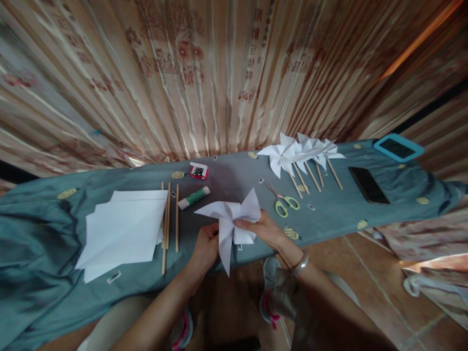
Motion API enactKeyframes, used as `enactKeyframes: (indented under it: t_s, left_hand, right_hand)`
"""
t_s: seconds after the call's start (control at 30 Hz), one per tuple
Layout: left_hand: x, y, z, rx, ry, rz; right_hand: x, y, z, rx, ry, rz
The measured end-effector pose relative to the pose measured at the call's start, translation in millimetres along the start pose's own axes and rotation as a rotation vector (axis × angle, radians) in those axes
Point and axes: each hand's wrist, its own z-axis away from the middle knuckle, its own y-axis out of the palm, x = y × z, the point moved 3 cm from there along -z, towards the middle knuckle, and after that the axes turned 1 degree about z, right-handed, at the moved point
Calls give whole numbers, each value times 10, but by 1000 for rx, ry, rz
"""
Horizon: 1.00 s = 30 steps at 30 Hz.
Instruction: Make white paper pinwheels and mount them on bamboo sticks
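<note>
A white paper pinwheel (234, 217) with folded blades is held between my two hands above the front edge of the table. My right hand (265, 226) grips it from the right, the thumb pressed on its centre. On the left, my left hand (208, 243) has its fingers closed at the paper's edge, partly hidden behind a blade. No stick shows on this pinwheel. Just beyond it lies a green and white glue stick (194, 198). Scissors (283, 201) with yellow-green handles rest to the right, blades slightly apart.
White paper sheets (122, 229) lie stacked at left beside several wooden sticks (177, 217). A small red box (199, 170) with dark pieces stands at the back. Pinwheels on sticks (285, 153), a black phone (368, 185) and a blue-framed tablet (398, 147) lie right. A curtain (226, 78) hangs behind.
</note>
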Motion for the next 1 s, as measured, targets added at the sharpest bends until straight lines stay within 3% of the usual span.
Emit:
enactKeyframes:
  t_s: [0.47,1.0]
  left_hand:
    - [-31,6,9,-10,-5,8]
    - [-38,45,51,42,-85,29]
  right_hand:
    - [-26,12,-14,-14,11,-45]
    - [-50,-47,-7,4,-11,54]
